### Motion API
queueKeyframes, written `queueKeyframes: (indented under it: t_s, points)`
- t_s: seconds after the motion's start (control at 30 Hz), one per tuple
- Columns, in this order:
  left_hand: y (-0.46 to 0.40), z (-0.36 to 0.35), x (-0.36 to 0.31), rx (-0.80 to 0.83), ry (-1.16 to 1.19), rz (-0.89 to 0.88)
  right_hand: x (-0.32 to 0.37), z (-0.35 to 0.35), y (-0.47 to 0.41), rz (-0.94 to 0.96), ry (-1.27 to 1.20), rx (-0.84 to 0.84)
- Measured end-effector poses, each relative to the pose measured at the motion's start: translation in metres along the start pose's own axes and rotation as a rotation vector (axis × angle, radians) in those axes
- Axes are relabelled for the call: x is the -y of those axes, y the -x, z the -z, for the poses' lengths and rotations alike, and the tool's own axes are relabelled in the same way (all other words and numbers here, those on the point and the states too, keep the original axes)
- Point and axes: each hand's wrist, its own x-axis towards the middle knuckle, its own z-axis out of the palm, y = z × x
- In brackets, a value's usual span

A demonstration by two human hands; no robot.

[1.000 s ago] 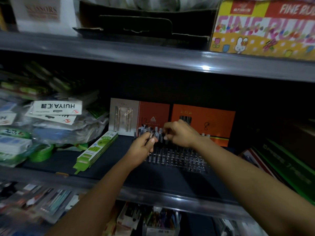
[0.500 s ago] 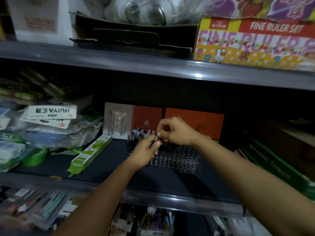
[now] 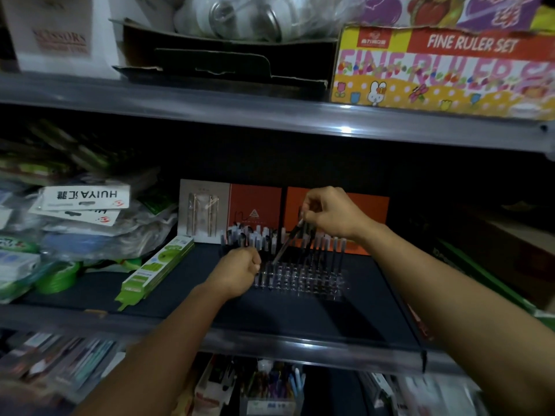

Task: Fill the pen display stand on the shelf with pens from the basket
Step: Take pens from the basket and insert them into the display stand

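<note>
Setting: a dim shop shelf with a dark blue-black board (image 3: 300,313), a grey metal shelf edge above it, stock crowded on both sides.
Far left: clear plastic bags of stationery with a white "HUIYA" header card (image 3: 85,196); just right of them a flat green and white cardboard pack (image 3: 156,270) lies slanted on the board.
Back wall: a grey card and orange backing cards (image 3: 255,205) stand upright behind the stand.
Left hand: the left hand (image 3: 237,270) sits at the stand's near-left corner, fingers curled into a loose fist; whether it holds pens I cannot tell.
Task thing: the clear plastic pen display stand (image 3: 300,279) sits mid-shelf; its far rows carry upright dark pens with pale caps (image 3: 261,238), its near rows of sockets look unfilled.
Pen in hand: a slim dark pen (image 3: 286,243) slants down and left, its lower tip just above the near-left sockets.
Right hand: the right hand (image 3: 332,213) is raised over the stand, thumb and fingertips pinching the pen's upper end.
Basket: not in view.
Doing it well: my judgement is to bring the pen upright before lowering, aim for the next free socket beside the filled rows, steady the light stand with the left hand, and keep the wrist clear of the standing pens.
</note>
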Motion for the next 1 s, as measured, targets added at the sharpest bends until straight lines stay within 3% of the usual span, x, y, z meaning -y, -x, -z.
queueKeyframes:
  t_s: [0.43, 1.0]
  points:
    - [-0.006, -0.028, 0.014, 0.072, -0.142, -0.012, -0.018, -0.035, -0.014, -0.019, 0.16, 0.019]
    - [-0.006, -0.028, 0.023, 0.03, -0.093, -0.029, -0.022, -0.052, -0.03, -0.021, 0.226, 0.135]
